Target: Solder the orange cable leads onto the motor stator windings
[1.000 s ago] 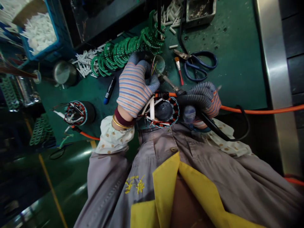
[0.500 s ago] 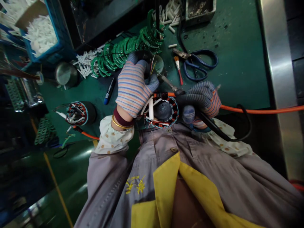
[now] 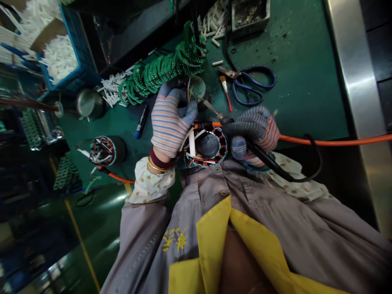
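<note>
My left hand [image 3: 173, 118], in a striped glove, pinches a bundle of thin coloured wires [image 3: 189, 92] between thumb and fingers. Just behind the wires stands a small round container [image 3: 199, 85]. My right hand [image 3: 259, 130], gloved as well, is closed around the dark handle of a soldering iron [image 3: 216, 110], its metal tip pointing up and left toward that container. Between my hands, close to my body, sits a wound motor stator [image 3: 223, 143] with white sleeves on its leads. An orange cable [image 3: 324, 140] runs from it, passing behind my right hand.
Blue-handled scissors [image 3: 254, 81] and a red brush [image 3: 226, 93] lie beyond the iron. Green curved strips [image 3: 156, 69] are stacked at the back near loose white tubes [image 3: 113, 87]. A marker [image 3: 141, 121], a second stator [image 3: 118, 149] and a blue bin [image 3: 81, 67] are leftward.
The whole view has shifted slightly. Both hands keep their holds, with the wires and the iron in nearly the same places relative to each other.
</note>
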Available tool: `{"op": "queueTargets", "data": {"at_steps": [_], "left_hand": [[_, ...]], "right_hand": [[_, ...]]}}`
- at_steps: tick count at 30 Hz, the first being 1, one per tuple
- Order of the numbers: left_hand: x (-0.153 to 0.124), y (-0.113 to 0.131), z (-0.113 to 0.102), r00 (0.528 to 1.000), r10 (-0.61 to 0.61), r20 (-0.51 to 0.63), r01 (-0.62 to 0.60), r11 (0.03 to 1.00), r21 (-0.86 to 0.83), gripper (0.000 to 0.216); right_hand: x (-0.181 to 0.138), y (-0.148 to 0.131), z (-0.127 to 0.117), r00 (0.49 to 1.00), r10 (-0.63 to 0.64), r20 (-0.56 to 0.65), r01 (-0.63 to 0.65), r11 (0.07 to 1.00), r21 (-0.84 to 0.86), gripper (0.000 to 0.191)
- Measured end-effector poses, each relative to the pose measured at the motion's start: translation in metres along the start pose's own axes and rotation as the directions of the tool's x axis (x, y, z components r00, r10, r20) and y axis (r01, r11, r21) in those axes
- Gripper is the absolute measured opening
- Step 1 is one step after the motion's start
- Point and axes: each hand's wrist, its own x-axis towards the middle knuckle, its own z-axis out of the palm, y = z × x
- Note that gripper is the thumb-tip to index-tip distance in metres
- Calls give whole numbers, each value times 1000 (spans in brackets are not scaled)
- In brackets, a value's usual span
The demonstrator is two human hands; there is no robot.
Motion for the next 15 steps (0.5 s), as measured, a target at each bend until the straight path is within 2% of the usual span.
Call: {"op": "queueTargets", "data": {"at_steps": [2, 8, 12, 15], "left_hand": [[0, 0, 2, 1000, 12, 4, -12, 1000, 21, 52], [2, 22, -5, 999, -21, 37, 17, 992, 124, 39], [2, 26, -9, 999, -25, 46, 18, 989, 148, 30], [2, 23, -10, 998, -28, 47, 22, 991, 129, 31]], "right_hand": [[-2, 0, 1, 1000, 20, 9, -20, 1000, 11, 50], [-13, 2, -1, 967, 170, 192, -150, 982, -116, 78], [-12, 3, -3, 967, 152, 202, -130, 984, -121, 81], [-9, 4, -4, 966, 149, 210, -130, 986, -101, 78]]}}
